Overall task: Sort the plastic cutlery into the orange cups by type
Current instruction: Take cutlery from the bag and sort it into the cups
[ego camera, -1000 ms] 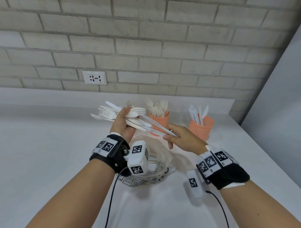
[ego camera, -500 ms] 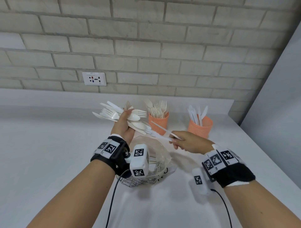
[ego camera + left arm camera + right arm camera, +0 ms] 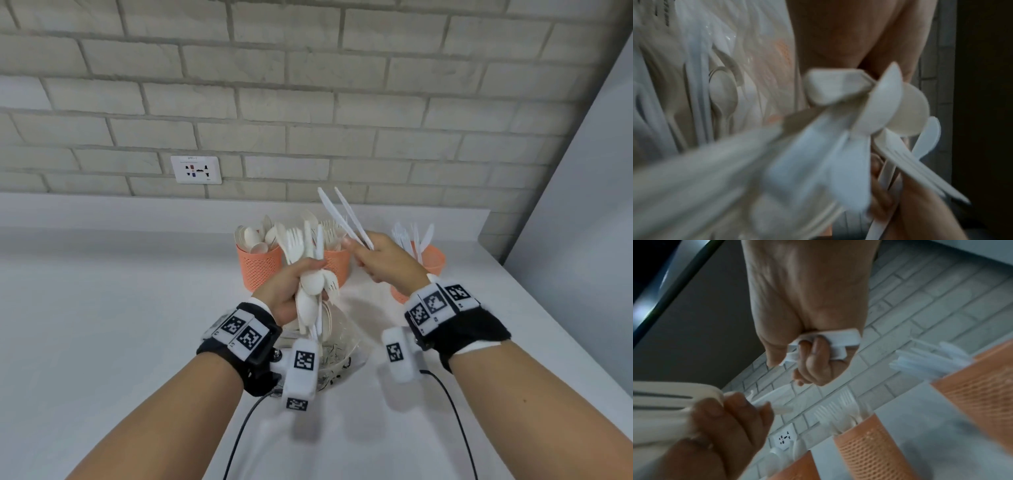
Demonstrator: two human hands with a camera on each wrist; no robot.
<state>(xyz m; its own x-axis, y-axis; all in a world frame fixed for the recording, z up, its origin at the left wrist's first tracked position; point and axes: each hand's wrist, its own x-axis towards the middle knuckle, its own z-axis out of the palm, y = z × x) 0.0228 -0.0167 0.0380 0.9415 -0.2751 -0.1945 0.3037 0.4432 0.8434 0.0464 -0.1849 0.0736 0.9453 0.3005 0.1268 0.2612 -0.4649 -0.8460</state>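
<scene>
My left hand [image 3: 291,284] grips an upright bundle of white plastic cutlery [image 3: 310,291] with spoons, forks and a knife mixed, blurred close up in the left wrist view [image 3: 890,105]. My right hand [image 3: 375,255] holds two white knives [image 3: 342,216] by their handles [image 3: 830,340], blades pointing up and to the left. Behind the hands stand three orange mesh cups. The left cup [image 3: 258,270] holds spoons, the middle cup [image 3: 337,269] forks, the right cup [image 3: 433,260] knives. My right hand is just left of the knife cup [image 3: 982,394].
A clear plastic bag [image 3: 342,353] with more cutlery [image 3: 723,92] lies on the white counter [image 3: 102,308] under my left hand. A brick wall with a socket [image 3: 196,170] backs the counter. A grey panel [image 3: 582,205] stands at the right.
My right hand has drawn two knives out of the bundle and lifted them upright. My left hand has turned the bundle from lying sideways to standing up.
</scene>
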